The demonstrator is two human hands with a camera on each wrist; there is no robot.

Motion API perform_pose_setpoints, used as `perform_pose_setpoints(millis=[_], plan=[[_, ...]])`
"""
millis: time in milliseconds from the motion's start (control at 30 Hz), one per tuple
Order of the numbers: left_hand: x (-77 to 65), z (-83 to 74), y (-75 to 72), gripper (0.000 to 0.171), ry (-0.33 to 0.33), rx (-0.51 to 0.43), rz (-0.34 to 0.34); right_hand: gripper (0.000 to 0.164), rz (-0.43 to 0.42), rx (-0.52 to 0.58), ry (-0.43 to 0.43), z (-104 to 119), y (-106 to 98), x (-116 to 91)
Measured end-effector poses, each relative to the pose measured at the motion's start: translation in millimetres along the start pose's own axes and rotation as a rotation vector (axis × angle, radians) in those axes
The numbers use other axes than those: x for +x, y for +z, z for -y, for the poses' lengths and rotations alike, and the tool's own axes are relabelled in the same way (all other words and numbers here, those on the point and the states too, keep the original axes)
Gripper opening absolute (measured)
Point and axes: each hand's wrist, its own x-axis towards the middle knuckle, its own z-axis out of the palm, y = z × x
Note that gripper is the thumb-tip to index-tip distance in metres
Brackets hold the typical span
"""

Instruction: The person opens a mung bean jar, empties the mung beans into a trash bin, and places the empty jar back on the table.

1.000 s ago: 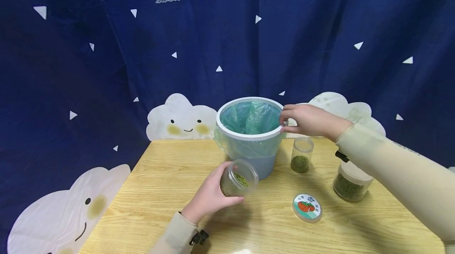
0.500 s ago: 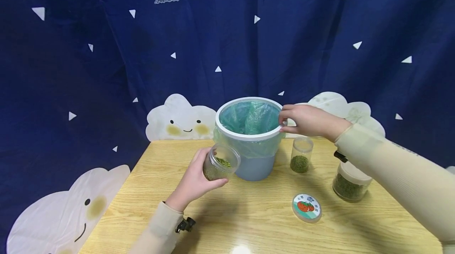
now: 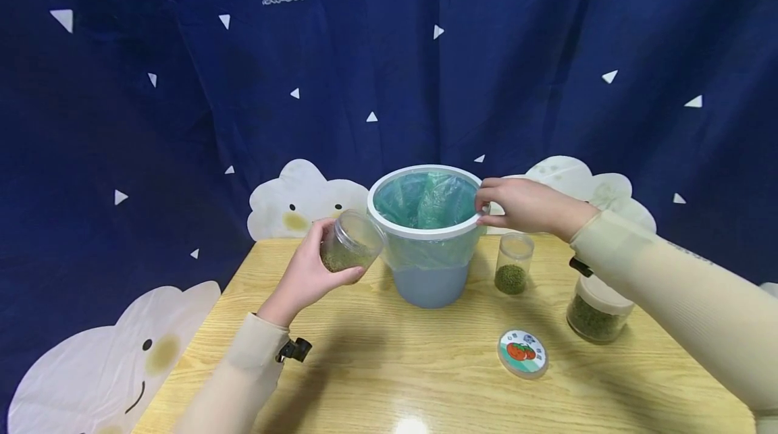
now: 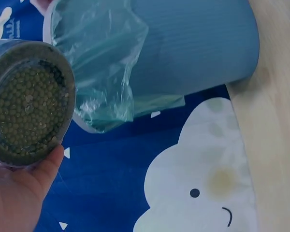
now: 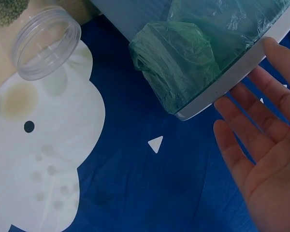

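Note:
My left hand (image 3: 304, 280) grips a clear open jar (image 3: 350, 238) tilted to the right, its mouth close to the left side of the trash bin (image 3: 430, 287). Through the jar's base, in the left wrist view, small green beans (image 4: 30, 108) that look like mung beans show. A green plastic liner (image 3: 425, 201) lines the bin and folds over its outside beneath a white rim ring (image 5: 217, 89). With thumb and fingertips my right hand (image 3: 524, 204) pinches that ring on the right side.
Right of the bin stands a small open jar (image 3: 513, 265) with green beans at its bottom. A wider lidded jar (image 3: 598, 312) sits further right, under my forearm. A round lid with a tomato picture (image 3: 523, 353) lies on the wooden table (image 3: 389, 366). A blue curtain (image 3: 340, 69) hangs behind.
My left hand has lifted the jar up and to the left, from in front of the bin to beside its rim. The right hand keeps its hold on the ring.

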Motion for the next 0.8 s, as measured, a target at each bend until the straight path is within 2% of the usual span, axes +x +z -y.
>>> perform_pose_setpoints(millis=[267,800], plan=[[16.3,-3.8,-10.6,0.086,-0.005,0.016,0.010,0.012,-0.001,-0.003,-0.023,-1,0,0],[36.7,-16.0,-16.8,0.082,0.044,0.038,0.017,0.010,0.012,0.009,-0.063,-2,0,2]])
